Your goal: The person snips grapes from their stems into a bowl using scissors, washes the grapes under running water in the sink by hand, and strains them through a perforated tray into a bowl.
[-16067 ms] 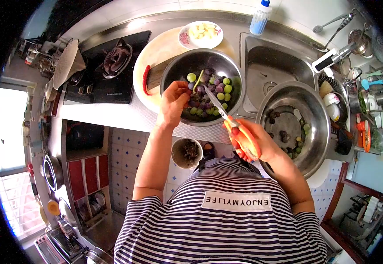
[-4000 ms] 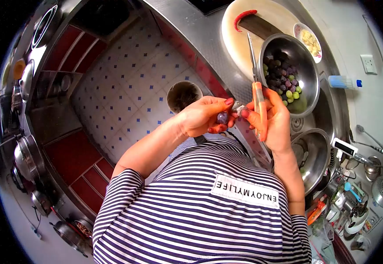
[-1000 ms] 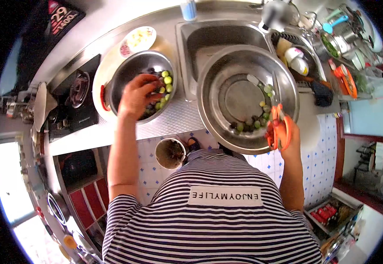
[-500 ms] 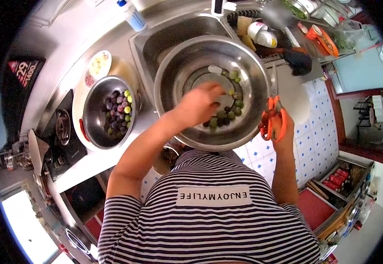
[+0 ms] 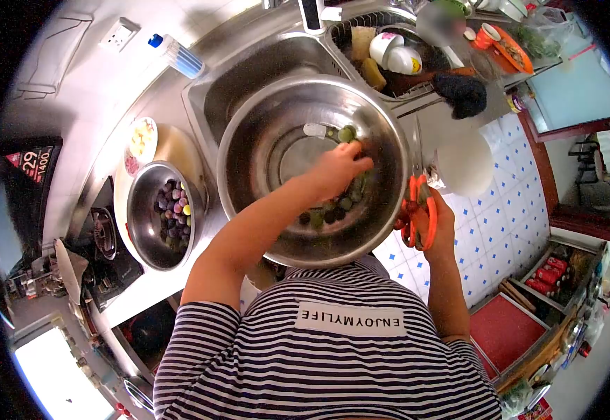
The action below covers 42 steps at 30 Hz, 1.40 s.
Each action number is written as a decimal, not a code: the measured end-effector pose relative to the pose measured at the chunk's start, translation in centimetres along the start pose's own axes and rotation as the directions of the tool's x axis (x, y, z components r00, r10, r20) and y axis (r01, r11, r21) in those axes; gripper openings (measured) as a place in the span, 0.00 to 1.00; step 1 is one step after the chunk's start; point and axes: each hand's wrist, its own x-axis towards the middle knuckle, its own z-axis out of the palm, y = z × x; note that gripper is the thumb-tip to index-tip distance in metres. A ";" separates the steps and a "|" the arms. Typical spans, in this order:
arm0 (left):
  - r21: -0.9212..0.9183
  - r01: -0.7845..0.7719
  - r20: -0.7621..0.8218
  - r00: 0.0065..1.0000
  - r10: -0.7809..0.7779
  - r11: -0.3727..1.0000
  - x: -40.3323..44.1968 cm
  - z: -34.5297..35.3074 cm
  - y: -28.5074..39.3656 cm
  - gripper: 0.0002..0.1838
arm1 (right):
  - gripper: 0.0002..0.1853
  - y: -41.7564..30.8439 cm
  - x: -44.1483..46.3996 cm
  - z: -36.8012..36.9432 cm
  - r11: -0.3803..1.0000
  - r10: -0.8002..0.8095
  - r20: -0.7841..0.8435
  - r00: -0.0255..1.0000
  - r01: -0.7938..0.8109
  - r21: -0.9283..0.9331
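My left hand (image 5: 340,166) reaches into a large steel basin (image 5: 245,182), fingers curled at a green grape (image 5: 365,164) by their tips. Loose green and dark grapes (image 5: 329,212) lie along the basin's right and lower inside, with a small pale oval (image 5: 314,129) near the top. At the basin's right side my right hand (image 5: 439,222) is closed round scissors (image 5: 429,217) with orange handles, blades upward. Its fingertips sit close to the rim; I cannot tell whether they touch it. To the left, a smaller steel bowl (image 5: 144,217) holds many purple and some green grapes (image 5: 174,206).
Behind the basin is the sink (image 5: 228,91), with a dish rack of bowls (image 5: 396,54) to its right. A blue-capped bottle (image 5: 179,57) stands at the back left. A small plate of pale pieces (image 5: 142,140) sits beyond the smaller bowl. A black cloth-like item (image 5: 462,94) lies right.
My left hand has moved right within the basin, over the grapes on that side. The view has shifted, so the basin appears lower and further left. My right hand still grips the scissors.
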 end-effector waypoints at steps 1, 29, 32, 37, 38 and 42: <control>-0.062 0.087 -0.114 0.989 -0.094 0.994 0.3 -0.1 -0.4 0.21 | 0.19 0.0 0.1 0.0 0.994 -0.040 -0.019 0.999 0.038 -0.100; -0.414 0.789 -0.332 0.333 -0.883 0.453 -31.6 -11.1 -4.7 0.22 | 0.14 -1.1 0.2 2.6 0.975 -0.168 -0.062 0.984 0.156 -0.157; -0.137 0.905 -0.207 0.371 -0.905 0.402 -31.2 -10.7 -4.6 0.22 | 0.14 -1.9 -0.2 3.0 0.988 -0.100 -0.075 0.992 0.090 -0.125; -0.282 0.580 -0.487 0.600 -0.635 0.764 -19.7 -13.2 0.9 0.18 | 0.19 -1.4 -0.5 2.5 0.975 -0.041 -0.044 0.998 0.030 -0.222; -0.225 0.354 -0.464 0.780 -0.420 0.908 -17.2 -12.0 1.3 0.22 | 0.19 -1.2 -0.4 2.2 0.976 -0.041 -0.048 0.998 0.030 -0.217; -0.293 0.017 -0.096 0.994 -0.047 0.956 -7.0 -3.7 3.3 0.25 | 0.19 -0.1 -0.3 1.1 0.996 0.063 -0.036 0.997 -0.061 0.059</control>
